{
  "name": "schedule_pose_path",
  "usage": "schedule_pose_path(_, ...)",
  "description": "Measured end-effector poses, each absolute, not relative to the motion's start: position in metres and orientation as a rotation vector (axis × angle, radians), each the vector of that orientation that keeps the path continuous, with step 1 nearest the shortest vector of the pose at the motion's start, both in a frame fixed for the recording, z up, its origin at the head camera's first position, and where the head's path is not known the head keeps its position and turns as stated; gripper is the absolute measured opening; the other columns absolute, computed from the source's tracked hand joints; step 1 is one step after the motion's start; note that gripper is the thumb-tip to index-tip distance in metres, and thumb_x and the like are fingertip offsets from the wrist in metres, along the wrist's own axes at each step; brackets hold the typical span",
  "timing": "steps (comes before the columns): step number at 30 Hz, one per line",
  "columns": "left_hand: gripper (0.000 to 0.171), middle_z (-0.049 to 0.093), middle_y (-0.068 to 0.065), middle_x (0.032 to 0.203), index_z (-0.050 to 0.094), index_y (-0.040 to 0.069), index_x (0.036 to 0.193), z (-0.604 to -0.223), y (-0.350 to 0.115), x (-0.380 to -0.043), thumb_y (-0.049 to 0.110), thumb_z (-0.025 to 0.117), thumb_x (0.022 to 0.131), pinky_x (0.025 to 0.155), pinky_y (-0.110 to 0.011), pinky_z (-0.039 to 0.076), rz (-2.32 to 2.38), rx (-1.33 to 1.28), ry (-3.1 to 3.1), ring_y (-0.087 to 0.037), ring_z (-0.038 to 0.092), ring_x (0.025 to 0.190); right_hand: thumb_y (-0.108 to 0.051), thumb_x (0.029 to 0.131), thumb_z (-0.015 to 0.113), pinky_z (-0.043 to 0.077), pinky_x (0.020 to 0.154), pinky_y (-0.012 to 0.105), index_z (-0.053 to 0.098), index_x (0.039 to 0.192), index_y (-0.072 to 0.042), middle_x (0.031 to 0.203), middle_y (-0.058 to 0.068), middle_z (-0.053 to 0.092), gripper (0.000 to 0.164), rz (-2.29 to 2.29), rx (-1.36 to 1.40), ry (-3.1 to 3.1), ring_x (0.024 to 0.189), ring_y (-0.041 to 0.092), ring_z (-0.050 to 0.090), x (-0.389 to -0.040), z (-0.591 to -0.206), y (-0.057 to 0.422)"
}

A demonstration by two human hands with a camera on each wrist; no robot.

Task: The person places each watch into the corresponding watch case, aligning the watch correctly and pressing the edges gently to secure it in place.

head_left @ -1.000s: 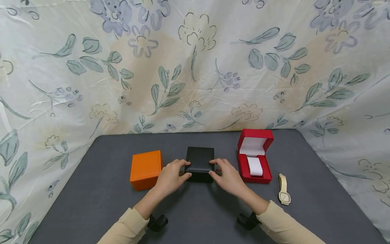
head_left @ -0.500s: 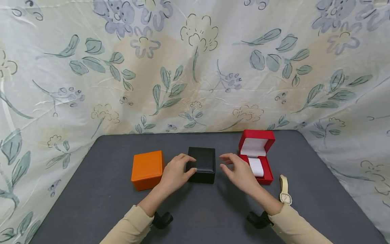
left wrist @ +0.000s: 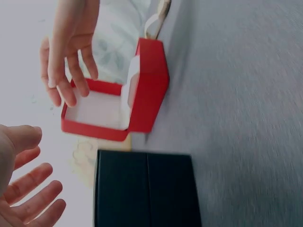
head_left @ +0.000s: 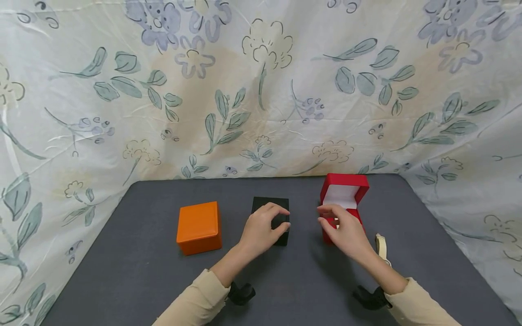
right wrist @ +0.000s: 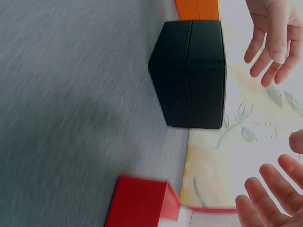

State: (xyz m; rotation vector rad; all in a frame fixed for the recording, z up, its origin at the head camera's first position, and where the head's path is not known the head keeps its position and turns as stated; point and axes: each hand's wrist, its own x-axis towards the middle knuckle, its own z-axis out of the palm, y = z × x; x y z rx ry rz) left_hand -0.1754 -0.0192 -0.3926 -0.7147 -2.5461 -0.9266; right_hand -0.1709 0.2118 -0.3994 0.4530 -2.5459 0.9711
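My left hand [head_left: 261, 232] hovers over the black box [right wrist: 199, 75], fingers loosely bent and holding nothing. The box has its lid down, and that hand covers much of it in the head view. My right hand [head_left: 345, 232] hangs in front of the red watch box [head_left: 346, 180], touching nothing that I can see. With its lid raised, the red box shows a white lining; its lower part is mostly behind the right hand. A cream wristwatch [head_left: 381, 246] lies to the right, partly covered by the right forearm.
An orange box [head_left: 199, 226] with its lid down stands on the left side of the grey table [head_left: 155, 280]. Behind the table hangs a floral cloth [head_left: 261, 90]. Dark wrist cameras [head_left: 241, 294] are strapped under both wrists.
Both hands have let go of the black box and moved right. The left now passes above it, and the right has reached the front of the red box. The boxes stay put.
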Motion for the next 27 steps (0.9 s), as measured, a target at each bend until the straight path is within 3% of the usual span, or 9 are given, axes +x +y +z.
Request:
schedule_pose_path(15,0.028,0.062,0.005,0.107,0.065,0.02,0.108,-0.4,0.036,-0.18,0.026,0.069,0.082,0.08,-0.019,0.049,-0.89,-0.87,-2.558,-0.007,0.059,0.095,-0.008,0.079,0.069,0.053,0.07,0.048,0.058,0.111,-0.002,0.102,0.016,0.062,0.034,0.802,0.33,-2.612,0.085,0.03,0.062,-0.164,-0.406,0.266)
schedule_pose_path(27,0.045,0.056,0.004,0.118,0.058,0.02,0.12,-0.409,0.075,-0.188,0.033,0.07,0.079,0.078,-0.017,0.049,-0.822,-0.921,-2.662,-0.007,0.055,0.098,-0.013,0.081,0.068,0.05,0.074,0.053,0.054,0.12,0.001,0.111,0.021,0.056,0.043,0.78,0.269,-2.708,0.096,0.038,0.057,-0.149,-0.415,0.302)
